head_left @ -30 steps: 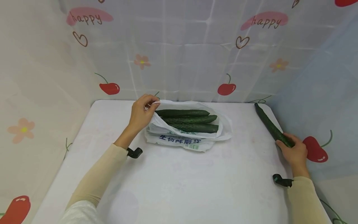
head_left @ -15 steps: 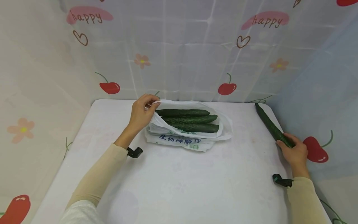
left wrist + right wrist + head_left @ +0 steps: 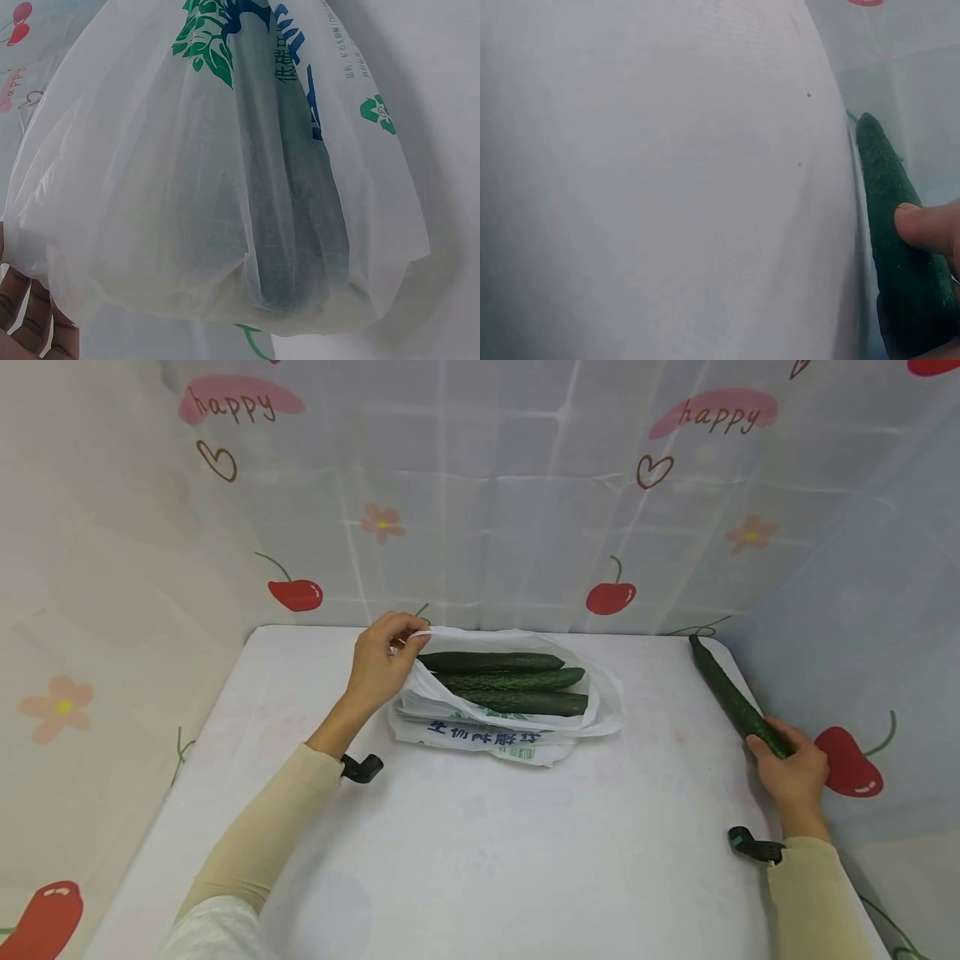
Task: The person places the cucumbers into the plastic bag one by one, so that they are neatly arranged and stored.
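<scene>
A white plastic bag (image 3: 480, 735) with dark blue and green print lies at the back middle of the table, its mouth facing up. Inside it several long green cucumbers (image 3: 517, 702) lie side by side. My left hand (image 3: 381, 662) pinches the bag's rim at its left end; the left wrist view shows the cucumbers (image 3: 262, 187) through the thin plastic. At the table's right edge my right hand (image 3: 793, 772) grips one more cucumber (image 3: 731, 693) near its close end, with the far end pointing to the back. In the right wrist view the thumb (image 3: 926, 226) presses on that cucumber.
The white table (image 3: 525, 860) ends at a hanging curtain (image 3: 495, 510) behind, printed with cherries and flowers. More printed sheeting closes in the left and right sides. Each wrist carries a small black camera mount (image 3: 362, 769).
My right hand and its cucumber have shifted very slightly to the right. The left hand keeps its hold on the bag, and the bag stays in place.
</scene>
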The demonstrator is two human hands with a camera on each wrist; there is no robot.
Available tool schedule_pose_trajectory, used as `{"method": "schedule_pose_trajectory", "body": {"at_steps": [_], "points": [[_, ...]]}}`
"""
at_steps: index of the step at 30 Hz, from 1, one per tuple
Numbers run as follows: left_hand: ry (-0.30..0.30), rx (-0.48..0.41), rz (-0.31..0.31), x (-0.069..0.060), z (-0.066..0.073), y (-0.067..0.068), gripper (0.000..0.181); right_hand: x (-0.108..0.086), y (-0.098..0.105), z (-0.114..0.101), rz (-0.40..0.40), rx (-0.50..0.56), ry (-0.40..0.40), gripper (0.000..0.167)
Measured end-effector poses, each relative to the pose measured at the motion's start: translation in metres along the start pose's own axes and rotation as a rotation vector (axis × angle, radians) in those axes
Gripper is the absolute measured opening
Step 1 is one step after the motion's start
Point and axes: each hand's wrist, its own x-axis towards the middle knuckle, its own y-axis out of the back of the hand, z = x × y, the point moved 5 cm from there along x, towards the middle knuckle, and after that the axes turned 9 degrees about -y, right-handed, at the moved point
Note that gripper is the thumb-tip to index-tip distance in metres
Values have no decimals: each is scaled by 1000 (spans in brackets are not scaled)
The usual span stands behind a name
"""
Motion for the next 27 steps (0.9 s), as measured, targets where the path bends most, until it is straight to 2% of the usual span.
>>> {"method": "schedule_pose_trajectory", "body": {"at_steps": [5, 11, 17, 22, 27], "points": [[-7, 0, 3, 0, 0, 0, 12, -3, 5, -1, 20, 31, -12, 54], [-11, -4, 4, -1, -1, 0, 12, -7, 7, -2, -12, 24, -37, 54], [-3, -13, -2, -2, -2, 0, 13, -14, 7, -10, -16, 44, 9, 52], [-2, -16, 0, -2, -2, 0, 12, -20, 6, -17, -45, 90, 14, 51], [-8, -20, -1, -2, 0, 0, 13, -26, 8, -25, -24, 155, 56, 48]]}}
